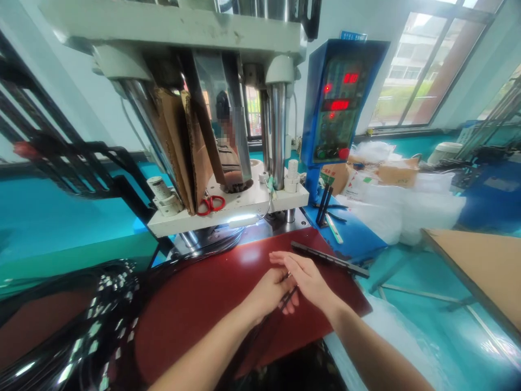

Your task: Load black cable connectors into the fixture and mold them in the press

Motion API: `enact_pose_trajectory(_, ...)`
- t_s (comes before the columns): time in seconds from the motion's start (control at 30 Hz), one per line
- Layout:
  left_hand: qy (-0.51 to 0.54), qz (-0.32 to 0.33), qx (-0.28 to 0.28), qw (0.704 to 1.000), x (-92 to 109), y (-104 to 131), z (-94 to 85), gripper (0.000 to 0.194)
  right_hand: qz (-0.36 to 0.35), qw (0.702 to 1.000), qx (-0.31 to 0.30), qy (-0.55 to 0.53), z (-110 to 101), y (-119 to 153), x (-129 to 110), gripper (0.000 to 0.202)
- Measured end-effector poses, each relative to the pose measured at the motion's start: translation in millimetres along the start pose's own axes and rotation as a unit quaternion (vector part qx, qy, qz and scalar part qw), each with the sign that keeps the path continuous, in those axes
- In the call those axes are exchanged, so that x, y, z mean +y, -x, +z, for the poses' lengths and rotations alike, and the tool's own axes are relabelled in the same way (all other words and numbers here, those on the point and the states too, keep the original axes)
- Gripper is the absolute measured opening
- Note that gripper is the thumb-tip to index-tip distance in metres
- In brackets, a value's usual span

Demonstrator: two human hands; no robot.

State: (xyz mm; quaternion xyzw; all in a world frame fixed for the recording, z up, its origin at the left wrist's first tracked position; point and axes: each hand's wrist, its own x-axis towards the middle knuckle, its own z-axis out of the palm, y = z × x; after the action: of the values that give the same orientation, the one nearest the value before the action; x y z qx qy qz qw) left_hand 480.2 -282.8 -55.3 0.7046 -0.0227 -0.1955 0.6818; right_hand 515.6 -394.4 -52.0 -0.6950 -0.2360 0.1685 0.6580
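Observation:
Over the reddish-brown tabletop my two hands meet. My left hand is closed around a thin black strip, which runs down toward me between my forearms. The strip's upper end is hidden by my fingers. My right hand lies against the left one from the right, its fingers stretched out and overlapping the left fingers. Just beyond my right hand, a black ridged bar rests slantwise near the table's right edge. To the left lies a big bundle of shiny black strips.
A press with a white plate stands ahead, with red-handled scissors and cardboard on it. A blue control box shows red digits. White bags are piled right, near a tan-topped table.

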Motion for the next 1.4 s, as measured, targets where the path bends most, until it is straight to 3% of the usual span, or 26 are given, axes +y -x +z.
enact_pose_trajectory(0.1, -0.001, 0.011, 0.023, 1.0, -8.9, -4.1, 1.2, 0.034, 0.001, 1.0, -0.012, 0.017, 1.3, -1.1, -0.8, 0.041)
enact_pose_trajectory(0.2, 0.001, -0.001, 0.046, 0.999, -18.2, -4.5, 0.5, 0.029, -0.057, 0.979, -0.016, 0.193, -18.9, -0.4, -1.3, 0.039)
enact_pose_trajectory(0.3, 0.04, -0.019, 0.08, 0.996, -23.3, 0.4, -3.3, 0.025, -0.058, 0.914, 0.023, 0.4, -63.4, 9.9, 6.6, 0.037)
enact_pose_trajectory(0.33, 0.053, -0.021, 0.093, 0.994, -24.1, 2.7, -5.0, 0.025, -0.041, 0.897, 0.039, 0.439, -80.2, 15.3, 11.5, 0.039)
enact_pose_trajectory(0.4, 0.071, -0.017, 0.119, 0.99, -25.4, 7.5, -8.2, 0.023, 0.034, 0.834, 0.082, 0.544, -109.9, 26.7, 22.3, 0.043)
enact_pose_trajectory(0.5, 0.06, 0.002, 0.151, 0.987, -28.1, 12.4, -10.2, 0.02, 0.122, 0.717, 0.031, 0.685, -133.2, 39.7, 32.1, 0.044)
enact_pose_trajectory(0.57, 0.026, 0.025, 0.163, 0.986, -30.7, 13.7, -9.8, 0.017, 0.141, 0.671, -0.015, 0.728, -134.2, 43.1, 31.4, 0.034)
enact_pose_trajectory(0.63, -0.024, 0.056, 0.179, 0.982, -33.2, 14.2, -9.0, 0.015, 0.136, 0.689, -0.034, 0.711, -128.3, 42.5, 28.5, 0.02)
enact_pose_trajectory(0.67, -0.05, 0.071, 0.188, 0.978, -33.9, 14.5, -8.8, 0.015, 0.126, 0.719, -0.035, 0.683, -124.0, 41.3, 28.0, 0.015)
enact_pose_trajectory(0.73, -0.095, 0.101, 0.205, 0.969, -33.9, 15.7, -8.4, 0.013, 0.104, 0.814, -0.022, 0.571, -112.8, 38.4, 31.2, 0.01)
enact_pose_trajectory(0.8, -0.123, 0.125, 0.214, 0.961, -31.7, 18.2, -8.1, 0.01, 0.12, 0.916, 0.009, 0.382, -97.8, 36.0, 39.5, 0.01)
enact_pose_trajectory(0.87, -0.134, 0.141, 0.22, 0.956, -28.4, 21.4, -7.3, 0.01, 0.164, 0.962, 0.041, 0.212, -78.4, 34.8, 47.5, 0.008)
enact_pose_trajectory(1.0, -0.123, 0.127, 0.22, 0.959, -25.6, 23.2, -3.3, 0.013, 0.162, 0.98, 0.114, 0.019, -33.6, 35.4, 45.9, 0.027)
enact_pose_trajectory(1.13, -0.065, 0.049, 0.168, 0.982, -28.7, 15.7, 2.2, 0.019, 0.135, 0.964, 0.153, -0.171, -0.6, 35.7, 39.6, 0.039)
enact_pose_trajectory(1.27, 0.033, -0.052, 0.126, 0.99, -28.2, 9.3, 3.7, 0.018, 0.088, 0.972, 0.139, -0.17, 11.5, 35.9, 49.3, 0.042)
enact_pose_trajectory(1.4, 0.092, -0.072, 0.11, 0.987, -26.1, 6.8, 1.1, 0.012, 0.074, 0.977, 0.148, -0.134, 13.0, 37.3, 50.7, 0.044)
